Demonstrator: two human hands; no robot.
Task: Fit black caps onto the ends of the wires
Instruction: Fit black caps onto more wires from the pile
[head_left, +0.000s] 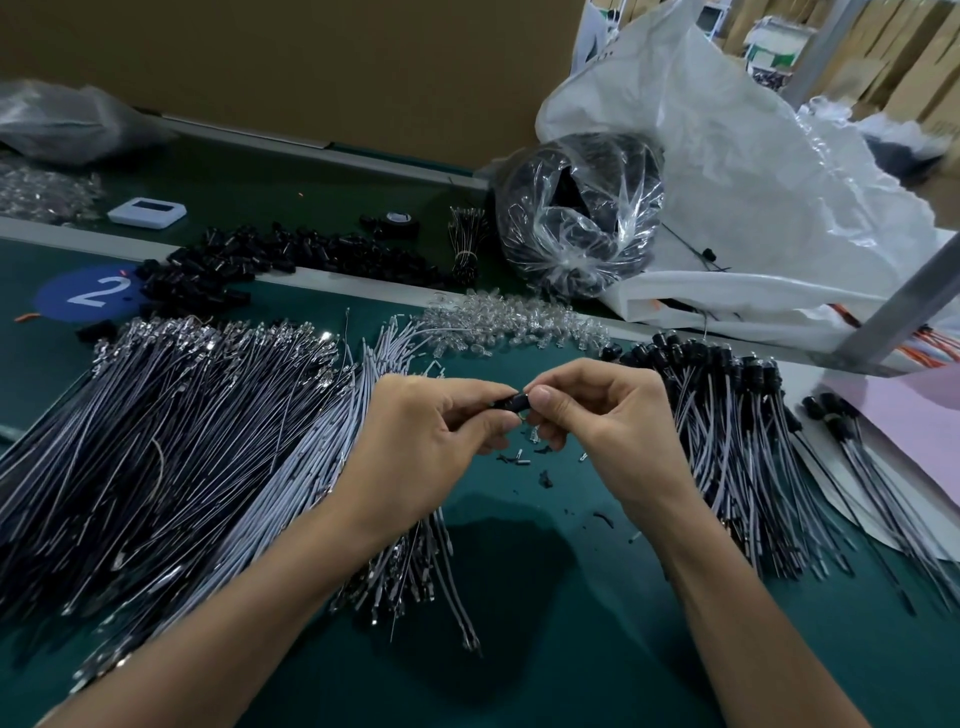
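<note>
Black cap (514, 402) was pinched between the fingertips of the left hand (431, 436) and right hand (597, 421), above the green table (545, 623). Uncapped wires (182, 441) lay to the left, capped wires (727, 441) to the right, loose caps (234, 260) behind.

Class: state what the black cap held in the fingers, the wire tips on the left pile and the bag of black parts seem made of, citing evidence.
Black cap: likely moulded plastic or rubber; dull, matte, no glint.
Wire tips: apparently metal; they flash bright silver.
Bag: thin clear plastic film; crinkled, glossy, contents show through.
</note>
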